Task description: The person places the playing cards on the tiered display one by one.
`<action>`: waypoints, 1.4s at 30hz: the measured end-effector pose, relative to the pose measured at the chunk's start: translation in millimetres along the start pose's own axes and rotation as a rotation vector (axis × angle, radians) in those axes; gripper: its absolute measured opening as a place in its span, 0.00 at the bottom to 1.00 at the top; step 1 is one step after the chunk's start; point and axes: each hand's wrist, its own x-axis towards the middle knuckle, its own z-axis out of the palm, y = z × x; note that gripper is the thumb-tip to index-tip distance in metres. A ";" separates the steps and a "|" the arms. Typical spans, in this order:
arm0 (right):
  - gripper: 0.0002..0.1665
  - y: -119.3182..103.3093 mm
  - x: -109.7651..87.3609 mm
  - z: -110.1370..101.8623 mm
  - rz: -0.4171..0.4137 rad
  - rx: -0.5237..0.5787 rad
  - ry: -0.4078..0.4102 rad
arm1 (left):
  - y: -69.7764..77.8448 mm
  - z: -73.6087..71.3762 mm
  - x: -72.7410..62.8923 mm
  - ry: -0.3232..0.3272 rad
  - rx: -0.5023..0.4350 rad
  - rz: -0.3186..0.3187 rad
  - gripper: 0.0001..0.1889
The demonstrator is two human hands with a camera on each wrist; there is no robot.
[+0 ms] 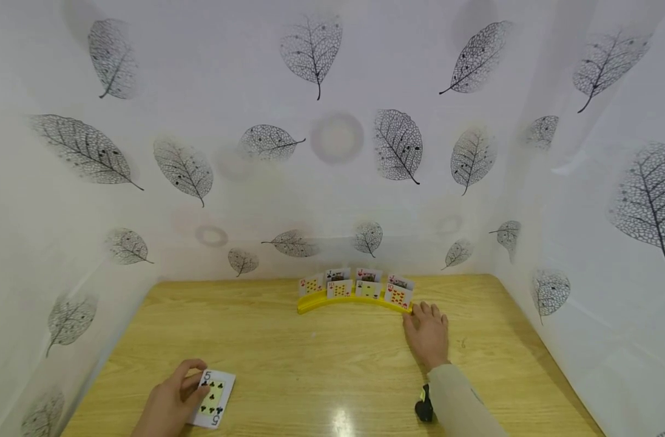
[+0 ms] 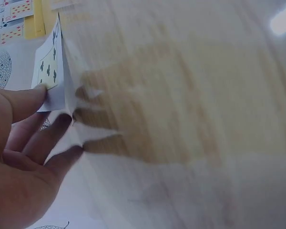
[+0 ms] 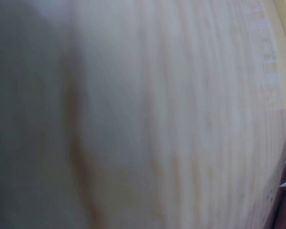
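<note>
My left hand (image 1: 171, 397) pinches a five of clubs playing card (image 1: 214, 399) between thumb and fingers at the table's front left. In the left wrist view the card (image 2: 49, 71) stands upright, its face angled away, with the other fingertips down at the tabletop. A curved yellow card holder (image 1: 310, 304) stands at the back, bearing two rows of cards. Jacks show in its back row, and a ten of hearts (image 1: 398, 296) sits at the front right. My right hand (image 1: 429, 337) rests with extended fingers, thumb and fingertips right at the holder's right end.
A small black object (image 1: 424, 406) lies on the wooden table (image 1: 310, 364) beside the right forearm. White sheeting printed with leaves (image 1: 398, 145) rises behind the table and along both sides.
</note>
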 end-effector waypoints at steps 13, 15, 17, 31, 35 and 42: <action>0.33 0.6 1.6 0.4 0.013 0.006 -0.030 | 15.5 -1.0 1.9 0.055 -0.200 -0.088 0.15; 0.33 0.8 1.6 0.6 0.011 0.008 -0.025 | 18.3 -0.2 3.0 0.062 -0.228 -0.088 0.14; 0.33 1.1 1.5 0.7 0.012 0.011 -0.021 | 21.7 1.3 4.1 0.068 -0.266 -0.097 0.14; 0.33 0.5 2.2 0.3 0.018 0.014 -0.031 | 52.2 21.0 17.2 0.230 -0.395 0.120 0.08; 0.33 0.0 2.0 -0.2 0.019 0.009 -0.033 | 60.4 26.4 22.7 0.240 -0.412 0.146 0.08; 0.32 -1.3 0.4 -1.9 0.005 0.006 -0.017 | 71.2 33.1 31.5 0.264 -0.446 0.191 0.06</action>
